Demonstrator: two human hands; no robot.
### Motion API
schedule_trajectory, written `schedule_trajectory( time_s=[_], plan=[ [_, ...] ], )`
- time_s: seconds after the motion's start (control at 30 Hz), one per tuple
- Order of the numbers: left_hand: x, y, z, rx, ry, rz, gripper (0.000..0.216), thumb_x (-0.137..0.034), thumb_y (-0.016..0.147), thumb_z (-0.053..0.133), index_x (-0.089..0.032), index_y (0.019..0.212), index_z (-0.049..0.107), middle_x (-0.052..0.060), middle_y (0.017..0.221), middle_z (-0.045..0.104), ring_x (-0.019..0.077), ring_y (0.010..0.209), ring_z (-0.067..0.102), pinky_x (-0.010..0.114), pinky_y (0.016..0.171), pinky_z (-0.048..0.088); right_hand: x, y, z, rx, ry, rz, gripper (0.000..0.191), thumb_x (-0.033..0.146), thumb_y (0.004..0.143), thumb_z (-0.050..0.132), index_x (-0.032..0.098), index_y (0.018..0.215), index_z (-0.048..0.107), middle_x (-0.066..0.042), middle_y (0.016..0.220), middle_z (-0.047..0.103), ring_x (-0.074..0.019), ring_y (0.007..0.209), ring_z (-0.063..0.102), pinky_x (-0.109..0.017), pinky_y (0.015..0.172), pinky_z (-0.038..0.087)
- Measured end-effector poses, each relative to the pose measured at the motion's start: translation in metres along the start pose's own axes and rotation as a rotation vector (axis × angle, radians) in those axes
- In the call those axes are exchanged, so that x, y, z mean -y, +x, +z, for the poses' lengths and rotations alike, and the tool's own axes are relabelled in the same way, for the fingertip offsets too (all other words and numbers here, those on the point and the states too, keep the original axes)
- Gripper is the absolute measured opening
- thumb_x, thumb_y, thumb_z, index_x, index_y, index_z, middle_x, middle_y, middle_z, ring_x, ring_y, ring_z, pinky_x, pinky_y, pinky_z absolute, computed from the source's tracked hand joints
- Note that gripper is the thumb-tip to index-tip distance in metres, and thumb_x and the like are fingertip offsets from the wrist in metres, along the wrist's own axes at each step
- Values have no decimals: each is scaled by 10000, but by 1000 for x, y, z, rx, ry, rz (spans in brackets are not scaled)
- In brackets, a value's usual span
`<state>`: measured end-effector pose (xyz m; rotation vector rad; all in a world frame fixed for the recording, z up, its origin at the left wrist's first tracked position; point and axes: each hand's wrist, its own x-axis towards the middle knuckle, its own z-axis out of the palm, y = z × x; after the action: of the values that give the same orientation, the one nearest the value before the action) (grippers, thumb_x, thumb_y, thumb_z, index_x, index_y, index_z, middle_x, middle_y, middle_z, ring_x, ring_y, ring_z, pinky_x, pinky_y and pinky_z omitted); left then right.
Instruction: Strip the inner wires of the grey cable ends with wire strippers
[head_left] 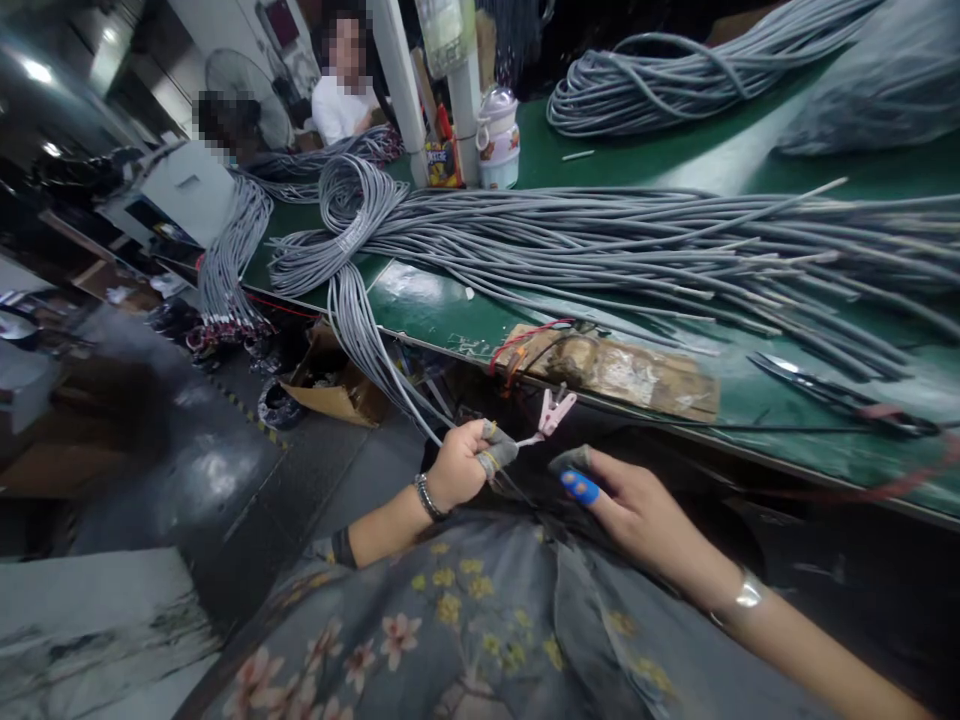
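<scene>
My left hand (469, 462), with covered fingertips, is closed in a pinch on a grey cable (409, 408). This cable hangs with several others from the bundle on the bench. A thin pale end (529, 440) pokes out past the fingers towards a pink clothes peg (556, 411) by the bench edge; whether they touch is unclear. My right hand (619, 495) hovers to the right, below the peg. Blue tape wraps its thumb and a grey cover sits on a fingertip. Thumb and finger look slightly apart, with nothing visible between them.
A long bundle of grey cables (525, 230) lies across the green bench (420, 300). Pliers (817, 385) and a taped wooden board (622, 375) lie near its edge. Behind are a coil (675, 80) and a cup (498, 140). A person in white (341, 112) sits beyond.
</scene>
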<state>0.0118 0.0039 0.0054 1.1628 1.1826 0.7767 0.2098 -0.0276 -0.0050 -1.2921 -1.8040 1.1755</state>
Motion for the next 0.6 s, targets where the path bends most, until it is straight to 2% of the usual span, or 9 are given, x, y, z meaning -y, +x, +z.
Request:
schedule_trajectory(
  time_s=[0.1,0.23,0.4,0.6],
  plan=[
    [-1,0,-6,51,-11,-29,517,-571,531,790,-141,625,519,-72,454,460,48,413,423,196,453,363,-6,-2,-8,-200,-489,-201,467,507,939,320,191,728,593,-78,701,602,-197,625,518,-310,584,370],
    [4,1,-10,85,-35,-35,528,-584,525,787,-130,624,536,-41,523,541,67,490,496,207,524,398,-7,-1,-11,-278,-861,-408,409,353,958,350,179,718,632,-86,755,622,-191,619,480,-319,589,322],
    [10,1,-13,151,-57,-63,504,-535,516,816,-121,636,554,-22,571,587,93,547,556,227,582,439,1,2,-9,-262,-980,-429,306,290,915,443,184,725,658,-81,806,640,-195,659,453,-331,618,284],
    [9,1,-13,173,-60,-87,491,-510,523,825,-117,644,556,-16,587,589,107,576,576,238,608,460,5,3,-6,-247,-1023,-444,285,280,907,472,195,697,646,-63,772,623,-192,659,417,-327,612,253]
  ],
)
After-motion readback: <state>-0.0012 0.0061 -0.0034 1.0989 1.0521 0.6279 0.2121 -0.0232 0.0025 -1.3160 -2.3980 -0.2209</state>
